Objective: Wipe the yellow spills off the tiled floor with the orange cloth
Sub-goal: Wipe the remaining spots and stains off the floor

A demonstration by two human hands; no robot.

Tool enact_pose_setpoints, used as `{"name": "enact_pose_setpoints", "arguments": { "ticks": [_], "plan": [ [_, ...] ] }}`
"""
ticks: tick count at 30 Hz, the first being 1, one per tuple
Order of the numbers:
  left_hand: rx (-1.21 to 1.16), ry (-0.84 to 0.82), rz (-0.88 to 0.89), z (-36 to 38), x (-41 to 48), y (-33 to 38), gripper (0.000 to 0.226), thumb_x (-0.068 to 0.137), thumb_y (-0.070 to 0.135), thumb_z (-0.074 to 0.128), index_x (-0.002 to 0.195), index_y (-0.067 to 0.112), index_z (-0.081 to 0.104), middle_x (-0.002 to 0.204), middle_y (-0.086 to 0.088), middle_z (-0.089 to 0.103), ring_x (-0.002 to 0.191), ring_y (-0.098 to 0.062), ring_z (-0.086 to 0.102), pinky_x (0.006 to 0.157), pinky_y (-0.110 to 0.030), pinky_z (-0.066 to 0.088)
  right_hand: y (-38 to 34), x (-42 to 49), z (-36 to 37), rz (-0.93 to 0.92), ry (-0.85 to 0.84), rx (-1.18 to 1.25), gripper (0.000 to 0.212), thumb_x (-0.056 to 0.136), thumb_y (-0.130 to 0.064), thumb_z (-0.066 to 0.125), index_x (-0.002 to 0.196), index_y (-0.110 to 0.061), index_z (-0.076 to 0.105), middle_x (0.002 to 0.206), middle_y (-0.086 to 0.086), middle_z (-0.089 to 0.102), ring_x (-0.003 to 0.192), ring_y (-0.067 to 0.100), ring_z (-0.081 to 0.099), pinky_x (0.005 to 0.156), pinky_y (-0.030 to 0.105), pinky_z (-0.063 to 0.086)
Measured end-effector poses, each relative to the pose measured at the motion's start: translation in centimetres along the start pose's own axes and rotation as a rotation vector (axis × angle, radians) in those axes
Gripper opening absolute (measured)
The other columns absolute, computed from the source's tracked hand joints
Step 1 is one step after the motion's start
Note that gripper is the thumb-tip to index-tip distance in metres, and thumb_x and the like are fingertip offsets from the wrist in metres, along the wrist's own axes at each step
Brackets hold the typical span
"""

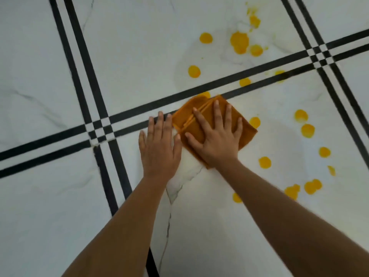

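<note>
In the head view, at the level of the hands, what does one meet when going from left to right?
The crossing of the black stripes → left hand → right hand, pressing the orange cloth → yellow spill.

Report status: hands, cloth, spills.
Right hand flat, pressing orange cloth. Left hand flat on tiled floor beside it. Many yellow spills unwiped. No obstacle seen.

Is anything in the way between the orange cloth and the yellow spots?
Nothing visible. Only bare tiled floor lies between the orange cloth, under the right hand, and the nearest yellow spot to its right. Another spot touches its top edge.
</note>
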State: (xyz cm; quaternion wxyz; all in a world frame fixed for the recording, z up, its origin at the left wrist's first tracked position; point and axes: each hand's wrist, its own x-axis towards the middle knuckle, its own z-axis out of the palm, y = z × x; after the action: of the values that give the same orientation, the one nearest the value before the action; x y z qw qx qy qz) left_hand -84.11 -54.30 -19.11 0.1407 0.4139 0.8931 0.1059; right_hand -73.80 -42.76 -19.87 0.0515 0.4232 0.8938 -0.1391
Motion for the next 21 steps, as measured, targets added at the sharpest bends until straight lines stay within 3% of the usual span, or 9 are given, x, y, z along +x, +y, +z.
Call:
{"name": "enact_pose_setpoints", "arguments": {
  "ticks": [4, 9, 11, 14, 16, 18, 21],
  "plan": [
    [0.029, 0.074, 0.040, 0.3, 1.5, 0.0, 0.057, 0.095, 0.039, 0.023, 0.144, 0.012, 0.033, 0.150, -0.011, 0.032, 0.139, -0.030, 0.027, 0.110, -0.052, 0.019, 0.5, 4.9, -1.4, -0.026, 0.031, 0.008, 0.067, 0.081, -0.076, 0.023, 0.141, -0.053, 0.007, 0.158, 0.003, -0.002, 0.143, 0.031, -0.011, 0.111, 0.058, -0.004],
    [0.001, -0.048, 0.141, 0.9, -1.8, 1.6, 0.059, 0.095, 0.044, 0.017, 0.147, 0.017, 0.022, 0.155, -0.008, 0.021, 0.143, -0.027, 0.014, 0.112, -0.048, 0.008, 4.4, -10.9, 0.1, -0.133, -0.028, -0.096, 0.068, 0.081, -0.076, 0.024, 0.142, -0.049, 0.015, 0.157, 0.003, 0.006, 0.144, 0.032, -0.002, 0.109, 0.060, 0.006],
    [0.029, -0.079, 0.157, 1.4, -2.7, 2.4, 0.059, 0.095, 0.044, 0.016, 0.148, 0.018, 0.021, 0.155, -0.007, 0.021, 0.143, -0.027, 0.013, 0.112, -0.048, 0.006, 5.7, -8.7, -0.1, -0.109, -0.048, -0.083, 0.068, 0.080, -0.077, 0.022, 0.142, -0.051, 0.011, 0.158, 0.003, 0.002, 0.143, 0.031, -0.006, 0.110, 0.060, 0.002],
    [0.099, -0.082, 0.176, 1.8, -2.5, 3.5, 0.059, 0.095, 0.043, 0.018, 0.146, 0.015, 0.025, 0.153, -0.009, 0.025, 0.142, -0.029, 0.019, 0.110, -0.049, 0.009, 4.9, -1.1, -1.5, 0.066, -0.038, -0.007, 0.068, 0.082, -0.076, 0.019, 0.142, -0.051, -0.001, 0.158, 0.001, -0.010, 0.142, 0.029, -0.018, 0.109, 0.056, -0.011],
    [0.117, -0.062, 0.194, 1.6, -2.5, 3.5, 0.059, 0.095, 0.043, 0.020, 0.147, 0.016, 0.024, 0.154, -0.008, 0.024, 0.142, -0.028, 0.019, 0.110, -0.048, 0.009, 4.5, -2.9, -0.8, 0.090, 0.020, 0.016, 0.067, 0.083, -0.074, 0.024, 0.143, -0.050, 0.005, 0.158, 0.003, -0.005, 0.143, 0.029, -0.014, 0.110, 0.056, -0.009],
    [0.099, -0.089, 0.245, 1.8, -2.9, 4.8, 0.060, 0.094, 0.044, 0.020, 0.148, 0.018, 0.019, 0.155, -0.006, 0.019, 0.143, -0.026, 0.014, 0.110, -0.047, 0.006, 5.8, -11.3, 0.6, 0.089, 0.062, -0.003, 0.065, 0.081, -0.073, 0.031, 0.141, -0.049, 0.022, 0.157, 0.004, 0.011, 0.144, 0.031, 0.000, 0.111, 0.057, 0.003],
    [0.133, -0.106, 0.322, 2.0, -3.7, 5.9, 0.060, 0.094, 0.043, 0.021, 0.148, 0.016, 0.020, 0.155, -0.007, 0.021, 0.142, -0.027, 0.017, 0.109, -0.047, 0.009, 8.4, -17.4, 0.7, 0.005, 0.008, -0.030, 0.065, 0.078, -0.075, 0.032, 0.137, -0.048, 0.032, 0.154, 0.004, 0.022, 0.143, 0.031, 0.010, 0.109, 0.059, 0.014]
  ]
}}
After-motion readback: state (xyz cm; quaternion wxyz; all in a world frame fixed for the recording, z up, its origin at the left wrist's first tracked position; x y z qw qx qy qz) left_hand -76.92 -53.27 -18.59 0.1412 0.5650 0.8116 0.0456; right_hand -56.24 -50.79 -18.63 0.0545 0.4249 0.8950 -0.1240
